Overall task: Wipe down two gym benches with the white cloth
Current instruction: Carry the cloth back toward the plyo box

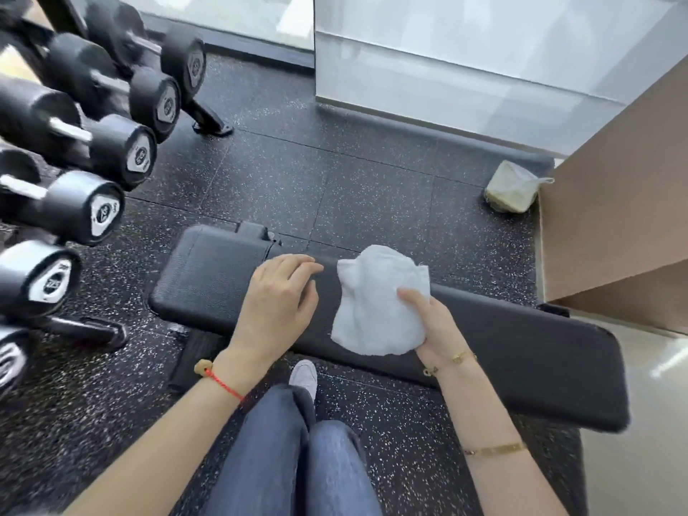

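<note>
While the left hand [277, 296] is laid flat to steady the bench [521, 351], the cloth [379, 303] is pinched in the right hand [433, 325] for wiping.

Logged from my remote station, person's wear only. Left hand [277, 296]: bare; I note a red cord bracelet [223, 383] with a tan flower-shaped bead at the wrist. Right hand [433, 325]: bare; I note a thin gold chain bracelet [459, 359] at the wrist and a flat gold bangle [497, 449] higher on the forearm. No sleeves visible. Legs: blue denim jeans [298, 459]. Foot: one pale grey shoe [303, 376].
</note>
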